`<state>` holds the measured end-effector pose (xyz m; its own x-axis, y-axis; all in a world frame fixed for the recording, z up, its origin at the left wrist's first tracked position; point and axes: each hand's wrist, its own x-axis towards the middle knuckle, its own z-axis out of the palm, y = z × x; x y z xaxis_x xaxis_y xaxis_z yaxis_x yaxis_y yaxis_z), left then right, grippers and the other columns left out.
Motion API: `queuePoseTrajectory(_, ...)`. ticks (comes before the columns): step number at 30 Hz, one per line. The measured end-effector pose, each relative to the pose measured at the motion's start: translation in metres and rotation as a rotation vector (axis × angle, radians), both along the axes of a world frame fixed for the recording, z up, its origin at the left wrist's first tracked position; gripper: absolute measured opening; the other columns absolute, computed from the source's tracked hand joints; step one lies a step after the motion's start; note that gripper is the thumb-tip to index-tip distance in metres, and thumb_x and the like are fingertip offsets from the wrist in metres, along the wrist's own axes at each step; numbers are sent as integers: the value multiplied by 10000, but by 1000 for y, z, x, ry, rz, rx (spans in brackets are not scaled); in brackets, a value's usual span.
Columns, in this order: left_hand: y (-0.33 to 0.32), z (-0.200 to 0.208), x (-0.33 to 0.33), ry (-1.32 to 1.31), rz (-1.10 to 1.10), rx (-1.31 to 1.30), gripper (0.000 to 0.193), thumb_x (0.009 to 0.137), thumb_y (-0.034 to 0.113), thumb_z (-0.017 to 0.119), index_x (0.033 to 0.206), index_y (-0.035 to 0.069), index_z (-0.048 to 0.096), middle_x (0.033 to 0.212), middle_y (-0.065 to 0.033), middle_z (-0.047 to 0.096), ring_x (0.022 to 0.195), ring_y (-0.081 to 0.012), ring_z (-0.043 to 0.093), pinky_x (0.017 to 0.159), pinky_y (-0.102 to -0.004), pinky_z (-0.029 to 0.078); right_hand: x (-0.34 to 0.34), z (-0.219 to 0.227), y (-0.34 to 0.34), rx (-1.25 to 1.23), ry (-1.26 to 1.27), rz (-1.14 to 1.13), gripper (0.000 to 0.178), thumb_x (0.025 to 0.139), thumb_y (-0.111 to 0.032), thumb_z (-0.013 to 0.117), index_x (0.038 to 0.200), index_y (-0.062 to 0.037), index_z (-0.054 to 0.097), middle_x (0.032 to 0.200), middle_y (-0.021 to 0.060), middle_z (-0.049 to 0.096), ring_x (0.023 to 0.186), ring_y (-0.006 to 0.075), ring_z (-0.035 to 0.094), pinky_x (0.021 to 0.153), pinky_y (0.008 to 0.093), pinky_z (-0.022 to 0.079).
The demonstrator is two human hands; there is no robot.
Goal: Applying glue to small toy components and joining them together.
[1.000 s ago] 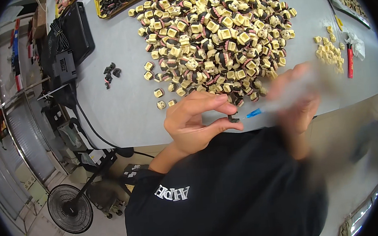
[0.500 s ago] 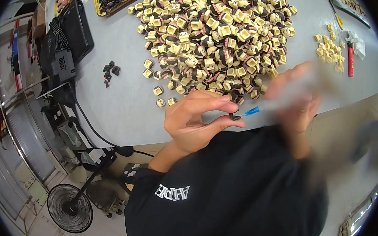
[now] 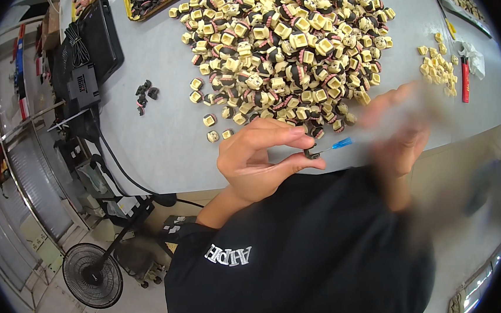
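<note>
Black part (image 3: 311, 152) is sitting pinched in your left hand (image 3: 256, 159), blurred right hand (image 3: 398, 127) gripping the needle (image 3: 337, 145), heap (image 3: 288, 41) waiting.

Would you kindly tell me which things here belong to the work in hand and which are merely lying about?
In hand:
- left hand pinching a small black part
- blurred right hand with a blue-tipped needle tool
- heap of cream-and-black square parts

Lying about:
- red-handled tool
- black floor fan
- black box with cables
</note>
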<state>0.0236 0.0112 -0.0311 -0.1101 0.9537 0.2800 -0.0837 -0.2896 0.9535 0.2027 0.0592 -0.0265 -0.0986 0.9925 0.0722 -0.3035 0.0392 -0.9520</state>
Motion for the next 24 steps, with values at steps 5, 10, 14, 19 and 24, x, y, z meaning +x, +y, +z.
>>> queuePoseTrajectory(5,1,-1,0,15,-24,5,402,564,-53,781,920,-46,596,803,-117,628,718,-182,639,621,-262,519,-3,1,0,26,-15,20,462,858,-459,495,956,-20,388,695,187,611,446,68,451,400,162,323)
queuePoseTrajectory(10,1,-1,2,15,-19,13,406,553,-47,790,910,-44,597,796,-115,631,713,-183,642,626,-265,514,-4,0,-1,29,-6,9,458,862,-450,493,955,-13,387,692,193,608,439,65,436,404,163,325)
queuePoseTrajectory(14,1,0,2,5,-14,17,404,549,-47,792,903,-43,598,791,-115,632,713,-184,643,632,-267,513,-4,0,0,38,-8,9,455,865,-445,491,955,-11,387,691,194,607,438,64,431,405,166,328)
queuePoseTrajectory(19,0,-2,1,12,-15,14,408,545,-44,795,901,-41,597,800,-117,633,712,-183,642,632,-267,514,-6,-1,1,62,-12,-7,448,867,-442,489,956,-14,390,682,190,605,433,64,424,406,168,329)
queuePoseTrajectory(24,3,-3,0,-3,-45,36,421,547,-44,794,913,-43,586,819,-127,631,723,-188,635,629,-267,515,3,-3,5,118,-36,-4,435,879,-439,466,953,-17,391,727,195,608,425,71,428,406,166,331)
